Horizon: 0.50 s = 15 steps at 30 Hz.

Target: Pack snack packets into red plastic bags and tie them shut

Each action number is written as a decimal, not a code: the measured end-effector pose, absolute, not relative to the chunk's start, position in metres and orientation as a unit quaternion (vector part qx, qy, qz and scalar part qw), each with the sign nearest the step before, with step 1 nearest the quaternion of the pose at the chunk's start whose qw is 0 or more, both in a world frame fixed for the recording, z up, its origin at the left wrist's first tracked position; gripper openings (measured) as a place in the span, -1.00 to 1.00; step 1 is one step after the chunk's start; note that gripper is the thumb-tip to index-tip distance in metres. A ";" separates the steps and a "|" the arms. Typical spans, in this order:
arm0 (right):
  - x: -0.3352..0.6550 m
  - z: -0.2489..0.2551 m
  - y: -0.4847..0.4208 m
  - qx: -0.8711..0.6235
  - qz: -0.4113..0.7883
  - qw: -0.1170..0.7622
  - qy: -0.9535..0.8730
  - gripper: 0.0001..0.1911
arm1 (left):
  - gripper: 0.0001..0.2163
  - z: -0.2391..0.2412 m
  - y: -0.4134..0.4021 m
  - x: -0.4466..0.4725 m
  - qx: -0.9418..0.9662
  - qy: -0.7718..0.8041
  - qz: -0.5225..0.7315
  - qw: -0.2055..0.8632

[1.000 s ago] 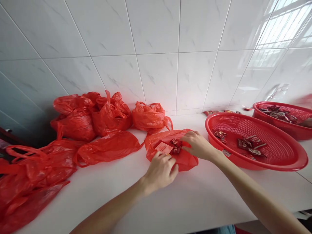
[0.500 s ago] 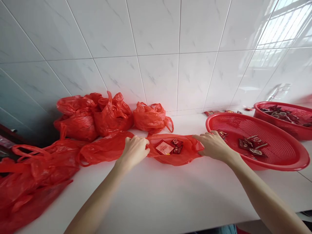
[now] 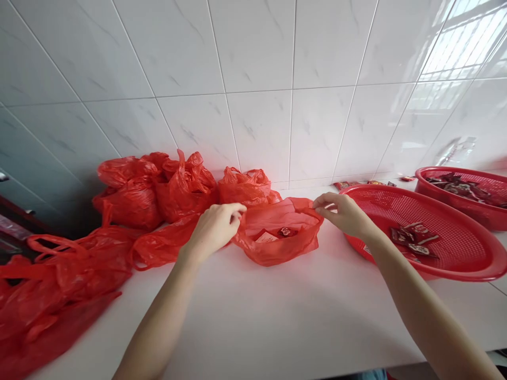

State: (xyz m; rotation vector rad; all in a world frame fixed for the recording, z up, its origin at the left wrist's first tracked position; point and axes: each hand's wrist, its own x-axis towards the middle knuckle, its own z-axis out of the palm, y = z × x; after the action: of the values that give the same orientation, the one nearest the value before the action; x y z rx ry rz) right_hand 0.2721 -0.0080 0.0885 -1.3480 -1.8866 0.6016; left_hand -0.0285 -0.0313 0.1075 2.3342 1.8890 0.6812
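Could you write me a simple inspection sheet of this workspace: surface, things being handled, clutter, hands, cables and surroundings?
Surface: white tabletop, flat.
Job's things: open red bag with a pale card and a dark red packet visible inside; front red basket holding a few packets; rear red basket holding more.
Clutter: bulging red bags near the wall; flatter red bags at the left; loose packets behind the baskets.
Hands: left hand and right hand grip opposite sides of the open bag's mouth.
Cables: nothing seen.
Surroundings: tiled wall reflecting a window.
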 end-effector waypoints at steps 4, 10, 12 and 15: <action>0.257 0.097 -0.007 -0.445 0.306 0.467 -0.700 -0.87 | -0.69 0.111 -0.020 -0.015 0.709 0.504 0.488 0.068; 0.230 0.108 0.000 -0.342 0.374 0.513 -0.693 -0.88 | -0.75 0.116 -0.007 0.016 0.632 0.423 0.569 0.313; 0.224 0.110 0.004 -0.316 0.361 0.495 -0.724 -0.90 | -0.70 0.116 -0.004 0.024 0.621 0.409 0.562 0.362; 0.218 0.112 0.007 -0.274 0.343 0.467 -0.768 -0.92 | -0.66 0.113 -0.001 0.031 0.632 0.372 0.544 0.407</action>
State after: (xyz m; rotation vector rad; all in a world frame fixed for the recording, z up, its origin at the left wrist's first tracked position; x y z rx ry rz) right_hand 0.2184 0.0069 0.1125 -0.6720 -1.8845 0.8408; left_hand 0.0306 -0.0006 0.1133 1.5930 0.9384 1.3721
